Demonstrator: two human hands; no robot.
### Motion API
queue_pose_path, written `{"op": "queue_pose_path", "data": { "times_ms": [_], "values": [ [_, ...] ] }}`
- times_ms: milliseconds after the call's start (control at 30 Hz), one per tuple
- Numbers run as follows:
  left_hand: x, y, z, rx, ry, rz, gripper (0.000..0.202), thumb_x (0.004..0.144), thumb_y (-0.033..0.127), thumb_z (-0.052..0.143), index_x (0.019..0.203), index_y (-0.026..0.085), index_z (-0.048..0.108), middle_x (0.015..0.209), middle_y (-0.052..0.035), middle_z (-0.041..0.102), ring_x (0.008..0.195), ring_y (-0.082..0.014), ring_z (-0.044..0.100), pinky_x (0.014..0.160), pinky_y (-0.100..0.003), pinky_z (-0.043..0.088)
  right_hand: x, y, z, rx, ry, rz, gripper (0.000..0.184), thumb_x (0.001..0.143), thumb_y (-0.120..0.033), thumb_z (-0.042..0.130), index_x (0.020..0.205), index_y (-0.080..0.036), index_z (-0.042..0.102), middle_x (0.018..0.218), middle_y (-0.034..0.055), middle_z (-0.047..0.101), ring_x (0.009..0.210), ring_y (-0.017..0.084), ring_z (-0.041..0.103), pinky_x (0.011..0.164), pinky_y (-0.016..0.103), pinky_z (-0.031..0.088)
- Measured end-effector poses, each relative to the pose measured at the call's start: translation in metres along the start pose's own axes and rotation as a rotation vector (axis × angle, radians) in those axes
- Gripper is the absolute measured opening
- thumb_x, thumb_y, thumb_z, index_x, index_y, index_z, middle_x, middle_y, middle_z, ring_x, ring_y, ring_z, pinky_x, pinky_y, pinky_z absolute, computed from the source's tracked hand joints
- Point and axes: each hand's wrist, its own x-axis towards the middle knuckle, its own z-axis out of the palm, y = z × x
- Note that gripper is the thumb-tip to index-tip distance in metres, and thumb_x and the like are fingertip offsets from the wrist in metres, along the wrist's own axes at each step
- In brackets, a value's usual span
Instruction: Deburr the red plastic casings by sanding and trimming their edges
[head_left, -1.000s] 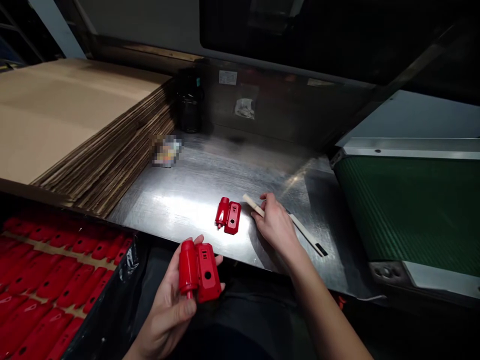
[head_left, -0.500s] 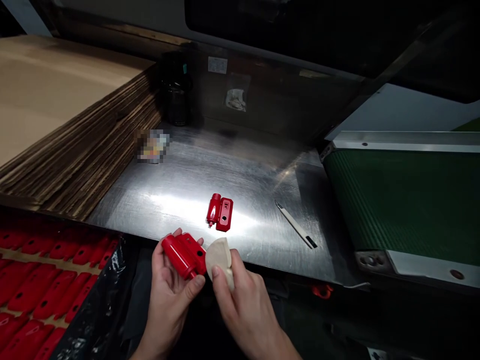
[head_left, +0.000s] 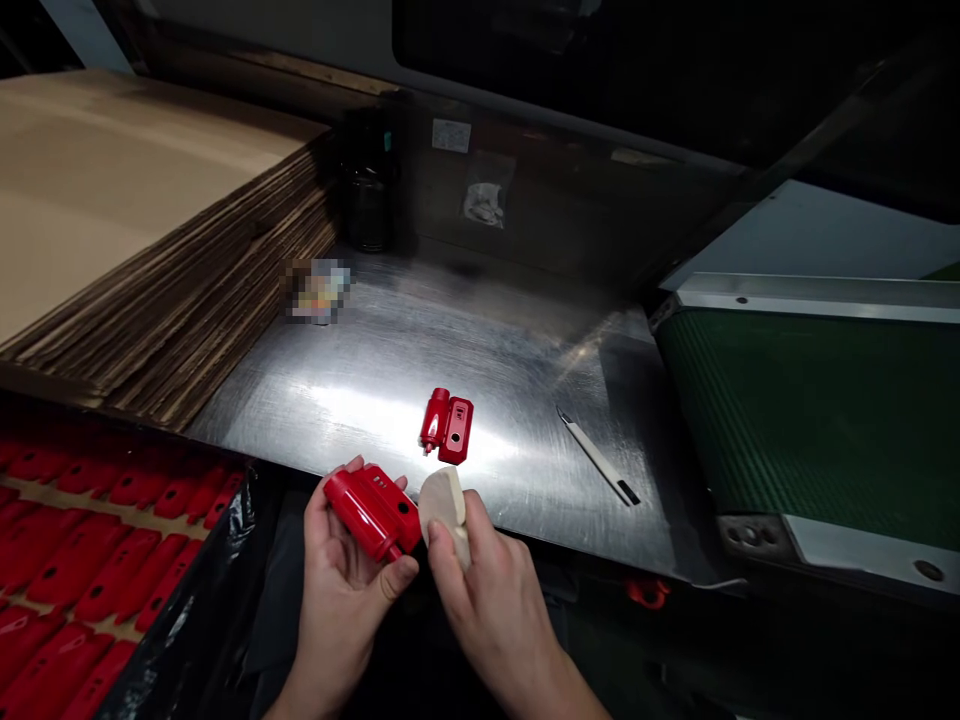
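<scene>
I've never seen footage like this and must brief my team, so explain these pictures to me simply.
No robot here: these are a person's two bare hands, filmed by one camera worn on the head, looking forward and down.

The left hand holds a glossy red part. The right hand grips a pale pad close beside it; whether they touch is hard to tell.

On the metal table lie a similar red piece and a slim white-handled tool. A cardboard stack stands at left, a green belt at right. Other red items lie in rows at lower left.
</scene>
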Motion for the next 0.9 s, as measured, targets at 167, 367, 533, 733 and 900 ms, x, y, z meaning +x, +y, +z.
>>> {"op": "queue_pose_path", "data": {
  "times_ms": [167, 367, 533, 733, 900],
  "values": [
    [-0.0016, 0.0034, 0.004, -0.03, -0.016, -0.025, 0.09, 0.077, 0.022, 0.097, 0.15, 0.039, 0.048, 0.173, -0.0115, 0.035, 0.141, -0.0404, 0.059, 0.108, -0.042, 0.061, -0.0022, -0.001, -0.0007, 0.014, -0.012, -0.021, 0.019, 0.108, -0.035, 0.043, 0.096, -0.024, 0.054, 0.059, -0.0043, 0.062, 0.043, 0.019, 0.062, 0.045, 0.03, 0.034],
    [-0.0011, 0.006, 0.0057, -0.061, -0.028, -0.05, 0.084, 0.08, 0.021, 0.095, 0.149, 0.039, 0.049, 0.173, -0.0101, 0.037, 0.138, -0.0359, 0.063, 0.106, -0.035, 0.062, 0.0001, -0.0009, -0.0004, 0.005, -0.004, -0.034, 0.019, 0.106, -0.034, 0.044, 0.097, -0.023, 0.056, 0.061, -0.0023, 0.066, 0.045, 0.019, 0.065, 0.046, 0.029, 0.036],
    [0.0, 0.0061, 0.0058, -0.06, -0.004, -0.063, 0.088, 0.078, 0.023, 0.097, 0.151, 0.037, 0.049, 0.171, -0.0131, 0.039, 0.139, -0.0392, 0.061, 0.104, -0.037, 0.063, 0.0025, -0.002, -0.0013, 0.012, 0.003, -0.032, 0.021, 0.106, -0.034, 0.043, 0.099, -0.022, 0.059, 0.059, -0.003, 0.065, 0.043, 0.02, 0.064, 0.045, 0.03, 0.036],
    [0.0005, 0.0096, 0.0069, -0.064, -0.024, -0.062, 0.086, 0.08, 0.022, 0.095, 0.151, 0.036, 0.048, 0.172, -0.013, 0.037, 0.137, -0.0372, 0.063, 0.105, -0.034, 0.062, 0.0024, -0.0022, -0.0014, -0.011, 0.021, -0.036, 0.02, 0.105, -0.033, 0.043, 0.095, -0.022, 0.057, 0.059, -0.0026, 0.064, 0.044, 0.019, 0.064, 0.046, 0.03, 0.035],
    [0.0023, 0.01, 0.0063, -0.048, -0.017, -0.047, 0.087, 0.078, 0.023, 0.096, 0.15, 0.036, 0.05, 0.172, -0.0134, 0.037, 0.138, -0.0398, 0.062, 0.105, -0.037, 0.063, 0.0025, -0.0026, -0.0028, -0.009, 0.042, -0.03, 0.019, 0.104, -0.031, 0.043, 0.096, -0.022, 0.058, 0.058, -0.0027, 0.065, 0.044, 0.021, 0.066, 0.045, 0.031, 0.035]
  ]
}}
